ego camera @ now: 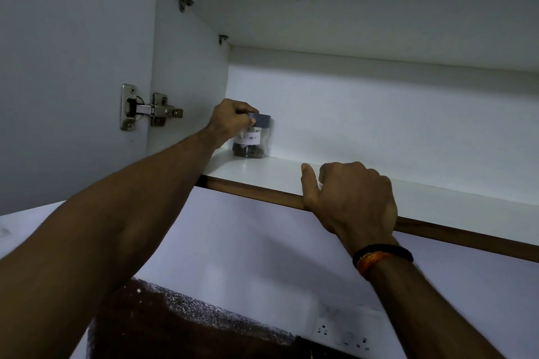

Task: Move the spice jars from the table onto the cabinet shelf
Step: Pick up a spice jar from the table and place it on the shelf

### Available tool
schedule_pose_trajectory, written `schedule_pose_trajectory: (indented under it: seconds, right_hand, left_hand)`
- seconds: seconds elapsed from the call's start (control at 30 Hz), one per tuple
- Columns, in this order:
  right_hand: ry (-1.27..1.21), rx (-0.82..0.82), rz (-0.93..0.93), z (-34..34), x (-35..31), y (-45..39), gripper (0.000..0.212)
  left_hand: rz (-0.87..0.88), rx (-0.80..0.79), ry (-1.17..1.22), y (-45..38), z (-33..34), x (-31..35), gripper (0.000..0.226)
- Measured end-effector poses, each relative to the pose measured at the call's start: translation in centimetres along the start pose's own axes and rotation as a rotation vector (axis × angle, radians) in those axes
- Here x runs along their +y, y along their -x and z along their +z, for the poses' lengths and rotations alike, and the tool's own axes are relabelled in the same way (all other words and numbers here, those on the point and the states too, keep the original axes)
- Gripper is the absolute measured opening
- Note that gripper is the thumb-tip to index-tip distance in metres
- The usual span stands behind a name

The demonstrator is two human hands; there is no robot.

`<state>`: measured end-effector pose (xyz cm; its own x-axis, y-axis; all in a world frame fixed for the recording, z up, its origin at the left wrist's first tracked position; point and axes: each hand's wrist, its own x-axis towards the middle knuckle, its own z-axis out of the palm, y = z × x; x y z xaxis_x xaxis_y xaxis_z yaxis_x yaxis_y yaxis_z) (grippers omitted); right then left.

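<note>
Spice jar of clear glass with a grey screw lid and a white handwritten label (251, 137) stood upright at the far left of the white cabinet shelf with the brown wooden front edge (437, 198), close to the back wall and just beside the left side panel. Dark contents filled its lower part. The left hand (230, 119) reached in from the lower left and pinched the grey lid between thumb and curled fingers, so the grip lay on the top left of the jar while the body hung straight down to the shelf board; the base appeared to touch the board, though slight blur there left that unsure. With the jar's long axis vertical and the hand at its top, letting go seemed to call only for the fingers to part and the arm to draw back toward the lower left, away from the side panel. The right hand (350, 198) was well apart from the jar to the right, its fingers curled over the wooden front edge, thumb lying on the board, probably for support. A metal door hinge (145, 109) sat on the open door to the left.
</note>
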<state>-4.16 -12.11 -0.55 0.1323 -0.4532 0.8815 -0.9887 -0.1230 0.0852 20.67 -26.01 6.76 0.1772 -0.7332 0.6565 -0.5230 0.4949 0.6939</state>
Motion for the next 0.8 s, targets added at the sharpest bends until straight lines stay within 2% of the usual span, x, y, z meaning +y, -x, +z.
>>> schedule_pose_trajectory:
  seconds: [0.13, 0.37, 0.63, 0.8]
  right_hand:
    - [0.001, -0.026, -0.017, 0.1, 0.2, -0.1, 0.057]
    - [-0.005, -0.018, -0.053, -0.4, 0.0, 0.3, 0.055]
    - [0.07, 0.088, -0.207, -0.7, 0.2, 1.8, 0.06]
    - [0.023, 0.13, -0.251, -1.0, 0.4, 4.1, 0.048]
  left_hand:
    - [0.032, 0.056, 0.015, 0.1, -0.1, 0.4, 0.042]
    - [0.048, 0.043, -0.188, 2.3, -1.1, 2.1, 0.067]
    - [0.222, -0.121, -0.403, 9.8, -2.5, 5.6, 0.057]
    - [0.327, -0.177, -0.433, 16.1, -3.3, 6.4, 0.052]
